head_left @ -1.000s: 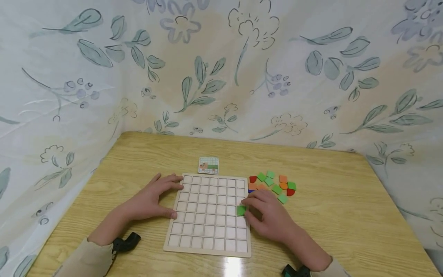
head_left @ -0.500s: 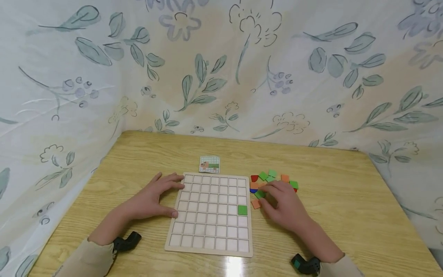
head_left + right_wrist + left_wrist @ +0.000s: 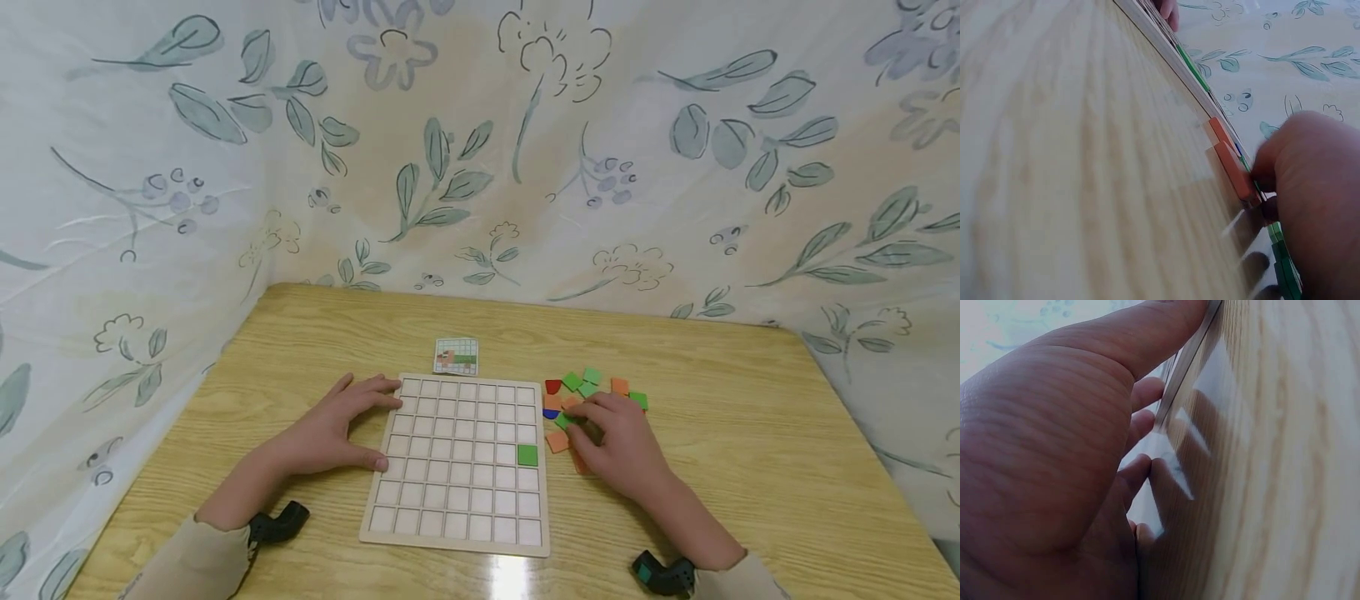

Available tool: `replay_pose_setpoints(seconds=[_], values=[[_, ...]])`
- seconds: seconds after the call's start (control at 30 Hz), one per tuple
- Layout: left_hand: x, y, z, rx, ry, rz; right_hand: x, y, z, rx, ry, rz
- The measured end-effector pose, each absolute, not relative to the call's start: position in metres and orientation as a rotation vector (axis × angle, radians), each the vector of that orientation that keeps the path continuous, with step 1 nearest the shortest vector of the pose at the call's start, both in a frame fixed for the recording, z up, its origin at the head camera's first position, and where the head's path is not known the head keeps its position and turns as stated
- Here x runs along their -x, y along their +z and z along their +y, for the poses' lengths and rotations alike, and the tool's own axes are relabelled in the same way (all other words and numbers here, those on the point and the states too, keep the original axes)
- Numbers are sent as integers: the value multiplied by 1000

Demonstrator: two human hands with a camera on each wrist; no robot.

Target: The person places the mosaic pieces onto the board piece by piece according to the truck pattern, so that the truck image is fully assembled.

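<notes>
While the right hand (image 3: 618, 442) bends its fingers (image 3: 600, 404) low over a green tile (image 3: 564, 422) just right of the board (image 3: 454, 475), we can't tell whether they pinch it or merely touch. Over at the board's left edge, the left hand (image 3: 330, 433) lies spread, thumb and fingertips against the rim, gripping nothing, most likely to keep the board from sliding. We spot one green square (image 3: 527, 455) seated in the board's rightmost column, fourth row from the far edge. The loose tiles (image 3: 591, 377) lie scattered right of the board, presumably for a short reach. Beyond the board's far edge, a picture card (image 3: 455, 357) lies flat on the tabletop (image 3: 712, 375), well placed, we'd judge, for glancing at.
</notes>
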State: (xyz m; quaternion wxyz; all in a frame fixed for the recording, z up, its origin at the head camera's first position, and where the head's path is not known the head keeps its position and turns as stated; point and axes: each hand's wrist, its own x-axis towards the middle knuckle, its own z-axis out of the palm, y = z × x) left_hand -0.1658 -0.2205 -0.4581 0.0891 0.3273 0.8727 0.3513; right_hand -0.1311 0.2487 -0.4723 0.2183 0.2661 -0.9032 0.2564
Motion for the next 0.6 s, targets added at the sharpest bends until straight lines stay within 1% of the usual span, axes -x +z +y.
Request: replay_pose_setpoints(seconds=[0.6], values=[[166, -457, -220, -984, 1028, 2602, 126, -467, 247, -603, 681, -2628]])
